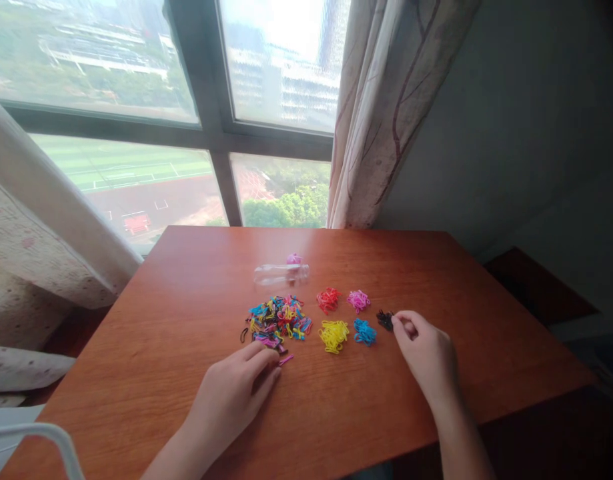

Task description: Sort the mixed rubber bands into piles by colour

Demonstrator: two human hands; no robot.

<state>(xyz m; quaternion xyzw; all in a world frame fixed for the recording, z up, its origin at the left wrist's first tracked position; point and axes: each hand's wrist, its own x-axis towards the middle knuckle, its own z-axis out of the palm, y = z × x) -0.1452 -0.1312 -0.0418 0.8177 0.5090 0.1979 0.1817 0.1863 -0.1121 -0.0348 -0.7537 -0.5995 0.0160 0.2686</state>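
Observation:
My left hand [241,383] is closed in a pinch at the near edge of a mixed pile of small coloured rubber bands [279,319]. A pink rubber band [285,361] sticks out from its fingertips. To the right, my right hand [426,343] has thumb and forefinger pressed together at a small heap of black rubber bands [385,320], with dark band at the fingertips. Between the hands lie separate heaps of red bands [328,301], pink bands [359,301], yellow bands [333,337] and blue bands [365,332].
Behind the mixed pile a clear plastic bottle [276,274] lies on its side, with a pink-purple object [294,259] beside it. The wooden table [186,287] reaches to a window [211,140] with curtains [381,113]. A white curved bar [51,433] stands at lower left.

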